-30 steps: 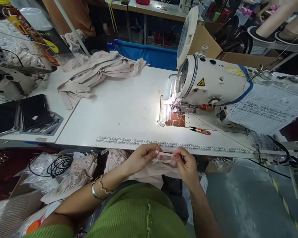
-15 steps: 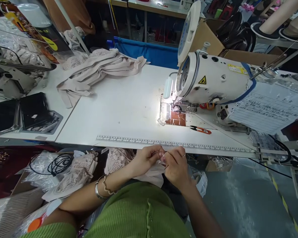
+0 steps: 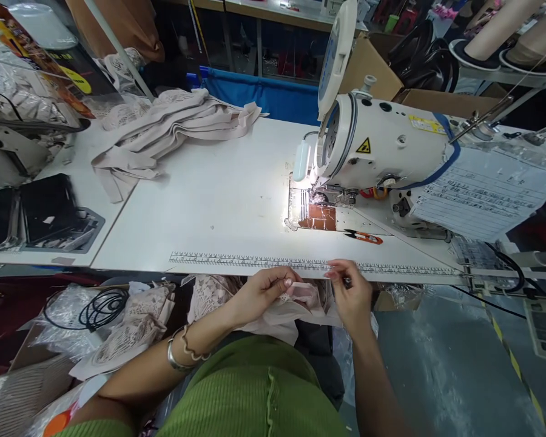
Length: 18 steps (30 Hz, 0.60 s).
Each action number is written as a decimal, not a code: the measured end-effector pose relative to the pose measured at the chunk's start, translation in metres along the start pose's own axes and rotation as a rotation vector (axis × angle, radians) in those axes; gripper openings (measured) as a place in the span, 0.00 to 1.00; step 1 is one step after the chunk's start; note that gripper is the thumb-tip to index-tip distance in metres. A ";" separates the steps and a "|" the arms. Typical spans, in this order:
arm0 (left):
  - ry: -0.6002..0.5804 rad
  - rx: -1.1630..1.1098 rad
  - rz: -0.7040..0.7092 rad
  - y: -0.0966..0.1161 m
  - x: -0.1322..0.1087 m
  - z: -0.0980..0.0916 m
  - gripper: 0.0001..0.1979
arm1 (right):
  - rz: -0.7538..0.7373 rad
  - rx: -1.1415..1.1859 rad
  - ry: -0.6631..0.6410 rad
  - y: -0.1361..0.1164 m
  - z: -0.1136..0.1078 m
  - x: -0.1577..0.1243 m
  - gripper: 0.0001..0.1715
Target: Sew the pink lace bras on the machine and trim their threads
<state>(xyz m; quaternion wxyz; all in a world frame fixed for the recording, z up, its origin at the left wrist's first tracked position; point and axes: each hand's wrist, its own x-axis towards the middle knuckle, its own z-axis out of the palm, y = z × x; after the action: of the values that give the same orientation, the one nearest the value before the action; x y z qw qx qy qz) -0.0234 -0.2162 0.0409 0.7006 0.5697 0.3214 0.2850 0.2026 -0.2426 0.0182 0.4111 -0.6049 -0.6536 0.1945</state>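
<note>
- Fingers (image 3: 279,283) of our left hand (image 3: 259,295) pinch the pink fabric piece (image 3: 306,293).
- Our right hand (image 3: 352,297) clamps its other end.
- We hold it just under the bench (image 3: 218,200) edge.

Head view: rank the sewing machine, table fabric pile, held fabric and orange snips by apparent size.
1. Sewing machine and fabric pile: they look alike and the pile is farther, so unranked.
2. Held fabric, nearest the camera.
3. Orange snips.
</note>
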 end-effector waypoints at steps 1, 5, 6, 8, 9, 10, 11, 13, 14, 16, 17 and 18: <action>-0.008 -0.024 -0.002 0.000 0.000 0.000 0.21 | -0.025 0.093 -0.104 -0.006 0.002 -0.001 0.13; 0.008 -0.081 -0.024 0.002 0.002 -0.007 0.21 | -0.074 0.269 -0.159 -0.017 0.006 -0.003 0.22; 0.018 -0.075 -0.027 0.002 0.002 -0.010 0.21 | -0.060 0.284 -0.114 -0.016 0.004 -0.004 0.22; 0.033 -0.025 -0.035 0.003 0.002 -0.015 0.20 | -0.041 0.288 -0.054 -0.014 0.001 -0.004 0.22; 0.036 0.013 -0.039 0.004 0.002 -0.017 0.19 | -0.040 0.279 -0.038 -0.014 0.000 -0.005 0.22; 0.034 0.050 -0.040 0.004 0.002 -0.019 0.19 | -0.046 0.265 -0.037 -0.015 0.000 -0.006 0.20; 0.026 0.078 -0.039 0.005 0.002 -0.019 0.18 | -0.059 0.250 -0.049 -0.017 0.001 -0.007 0.19; 0.001 0.090 -0.022 0.005 0.002 -0.018 0.18 | -0.088 0.228 -0.112 -0.023 0.007 -0.008 0.16; -0.009 0.083 -0.012 0.005 0.002 -0.017 0.18 | -0.097 0.222 -0.144 -0.025 0.010 -0.009 0.15; -0.016 0.085 0.002 0.006 0.002 -0.015 0.18 | -0.084 0.214 -0.163 -0.029 0.015 -0.010 0.15; -0.015 0.103 0.007 0.007 0.002 -0.015 0.19 | -0.066 0.213 -0.145 -0.030 0.017 -0.010 0.17; -0.011 0.132 0.012 0.007 0.001 -0.015 0.19 | -0.044 0.210 -0.121 -0.029 0.018 -0.010 0.18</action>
<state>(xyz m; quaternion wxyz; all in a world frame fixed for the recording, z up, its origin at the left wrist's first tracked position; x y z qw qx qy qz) -0.0344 -0.2048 0.0459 0.6615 0.6181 0.3322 0.2645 0.1698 -0.2534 0.0269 0.4360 -0.5313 -0.6664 0.2890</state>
